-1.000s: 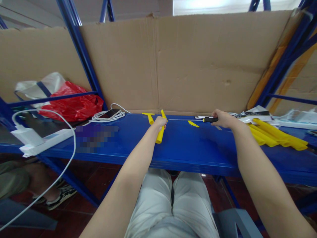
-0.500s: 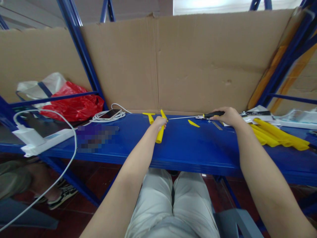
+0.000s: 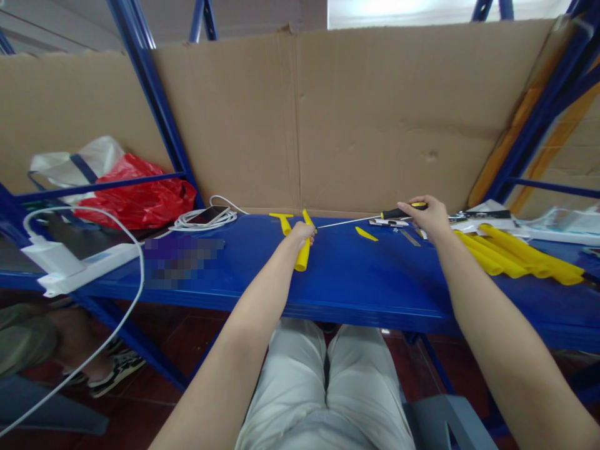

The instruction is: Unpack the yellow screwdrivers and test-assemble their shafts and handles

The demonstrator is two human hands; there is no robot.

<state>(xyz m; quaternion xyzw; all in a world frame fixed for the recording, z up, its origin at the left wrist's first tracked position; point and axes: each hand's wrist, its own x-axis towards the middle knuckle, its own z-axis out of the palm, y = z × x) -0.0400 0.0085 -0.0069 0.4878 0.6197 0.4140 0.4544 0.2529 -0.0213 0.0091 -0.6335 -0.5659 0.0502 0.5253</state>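
My left hand (image 3: 302,234) is closed around a yellow T-shaped handle (image 3: 304,257), holding it on the blue shelf. In my right hand (image 3: 429,215) is the black and yellow grip of a screwdriver (image 3: 392,214). Its long thin shaft points left and slants down to the yellow piece beside my left fingers; the tip is hidden there. Another yellow T-shaped piece (image 3: 284,224) lies just left of my left hand. Between my hands rests a flat yellow offcut (image 3: 366,234). Under the screwdriver grip there is a small tool of white and dark metal (image 3: 388,222).
Several yellow tubes (image 3: 515,256) lie at the right. A coiled white cable (image 3: 206,220), a red plastic bag (image 3: 140,194) and a white power strip (image 3: 89,269) are on the left. Cardboard (image 3: 365,119) closes off the back. Another person's leg (image 3: 79,350) shows at lower left.
My right hand has shifted slightly up and left on the screwdriver grip, and the handle end has risen, so the shaft slants more. My left hand stays in place.
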